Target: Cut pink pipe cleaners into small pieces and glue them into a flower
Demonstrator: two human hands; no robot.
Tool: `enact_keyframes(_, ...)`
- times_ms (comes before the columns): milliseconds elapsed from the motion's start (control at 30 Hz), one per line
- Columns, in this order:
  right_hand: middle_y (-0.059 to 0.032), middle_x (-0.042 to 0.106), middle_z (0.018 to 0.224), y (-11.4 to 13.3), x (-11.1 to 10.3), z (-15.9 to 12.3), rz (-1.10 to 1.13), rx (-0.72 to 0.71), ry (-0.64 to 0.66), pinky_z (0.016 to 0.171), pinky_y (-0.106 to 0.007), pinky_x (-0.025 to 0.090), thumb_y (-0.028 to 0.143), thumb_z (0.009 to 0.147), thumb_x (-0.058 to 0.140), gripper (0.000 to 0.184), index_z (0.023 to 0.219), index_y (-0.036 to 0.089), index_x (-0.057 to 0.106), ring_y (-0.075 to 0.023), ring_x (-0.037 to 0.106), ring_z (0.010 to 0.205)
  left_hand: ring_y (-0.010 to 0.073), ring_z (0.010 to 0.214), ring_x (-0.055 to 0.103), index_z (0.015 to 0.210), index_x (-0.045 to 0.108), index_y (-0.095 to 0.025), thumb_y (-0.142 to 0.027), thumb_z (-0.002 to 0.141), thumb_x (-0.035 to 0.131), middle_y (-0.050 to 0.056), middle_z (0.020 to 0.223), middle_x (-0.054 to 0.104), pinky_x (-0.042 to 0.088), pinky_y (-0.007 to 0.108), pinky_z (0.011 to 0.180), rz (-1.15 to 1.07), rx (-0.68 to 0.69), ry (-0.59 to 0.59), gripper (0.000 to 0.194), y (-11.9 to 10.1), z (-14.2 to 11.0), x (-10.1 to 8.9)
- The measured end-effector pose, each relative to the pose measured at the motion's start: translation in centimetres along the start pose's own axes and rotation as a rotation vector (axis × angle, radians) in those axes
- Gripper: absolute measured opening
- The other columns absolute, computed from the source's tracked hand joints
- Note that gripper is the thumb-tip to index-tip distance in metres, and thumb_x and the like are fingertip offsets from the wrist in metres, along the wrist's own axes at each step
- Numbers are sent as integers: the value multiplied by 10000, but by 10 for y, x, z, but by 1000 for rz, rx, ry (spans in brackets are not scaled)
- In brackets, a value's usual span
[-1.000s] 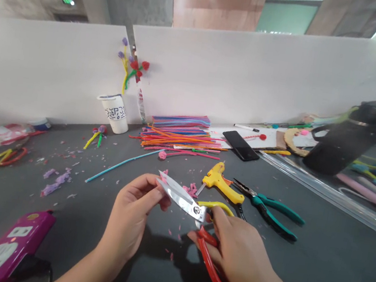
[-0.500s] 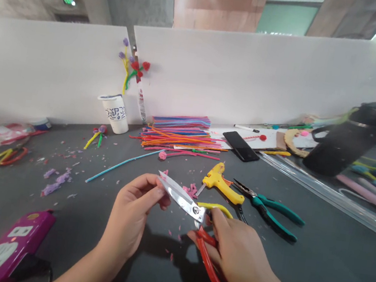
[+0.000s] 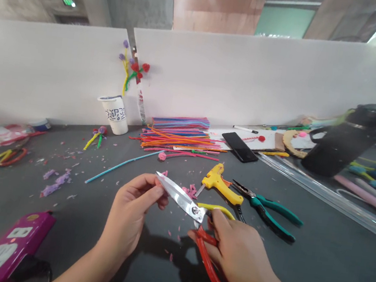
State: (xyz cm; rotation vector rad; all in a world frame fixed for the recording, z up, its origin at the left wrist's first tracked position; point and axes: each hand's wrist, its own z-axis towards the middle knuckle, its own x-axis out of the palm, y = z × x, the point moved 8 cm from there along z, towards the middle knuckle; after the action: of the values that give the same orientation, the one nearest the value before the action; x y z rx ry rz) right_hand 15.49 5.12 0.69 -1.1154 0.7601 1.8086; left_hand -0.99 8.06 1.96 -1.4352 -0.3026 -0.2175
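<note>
My right hand [image 3: 237, 248] is wrapped around a pair of scissors [image 3: 180, 196] with a red handle loop. A curved yellow piece [image 3: 218, 209] shows just above those fingers. The silver blades point up and left, their tips beside the fingertips of my left hand [image 3: 132, 210]. Thumb and forefinger of that hand are pinched together; what lies between them is mostly hidden behind the blade. A small pink bit [image 3: 164, 173] shows just past the blade. Pink clippings [image 3: 190, 190] lie on the dark table beyond the scissors.
A yellow glue gun [image 3: 222, 185] and green-handled pliers [image 3: 266, 208] lie right of centre. Behind are pipe cleaners [image 3: 178, 135], a phone [image 3: 239, 147] and a paper cup [image 3: 116, 114]. A black jug [image 3: 344, 139] stands right; a purple power strip [image 3: 16, 243] lies front left.
The view has shifted very slightly. Both hands and the scissors hold almost the same pose as before.
</note>
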Motion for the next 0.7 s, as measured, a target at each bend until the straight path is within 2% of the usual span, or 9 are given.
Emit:
enact_keyframes(133,12,516,491,-7,2,3,110,99,72,434,-253,244,489,803,428,297,681,219,417,-171,495,423,72,559,530,695,617,-161,-170,715,629,-24,631,603,419,170,535,12,-17,7,25,1,1,1)
enact_keyframes(267,59,405,473,-22,15,3,515,349,186,416,-217,257,525,757,461,354,612,229,331,-103,344,406,75,567,526,689,593,-168,-193,721,619,-23,645,608,417,174,544,75,-53,31,49,4,2,3)
enact_keyframes(367,68,310,502,-31,22,3,728,425,167,422,-209,255,495,753,471,371,584,229,274,-96,287,453,86,554,518,684,585,-177,-201,708,604,-34,613,585,410,191,541,233,-63,60,39,9,5,3)
enact_keyframes(500,73,238,520,-42,23,5,757,457,117,436,-213,244,467,733,498,391,569,228,236,-96,245,471,103,495,481,608,593,-171,-188,660,583,-41,511,528,373,213,496,689,-73,159,56,30,13,8)
enact_keyframes(600,77,220,505,-44,21,8,723,461,117,424,-215,214,467,720,507,411,551,225,221,-97,204,468,119,521,498,607,610,-173,-211,644,579,-27,541,554,381,224,507,764,-53,196,62,46,19,10)
enact_keyframes(700,78,222,497,-42,18,10,699,452,128,421,-217,200,482,707,519,417,544,224,236,-100,189,473,134,565,537,793,629,-175,-264,673,553,-7,633,603,411,234,534,776,-25,165,167,50,27,5)
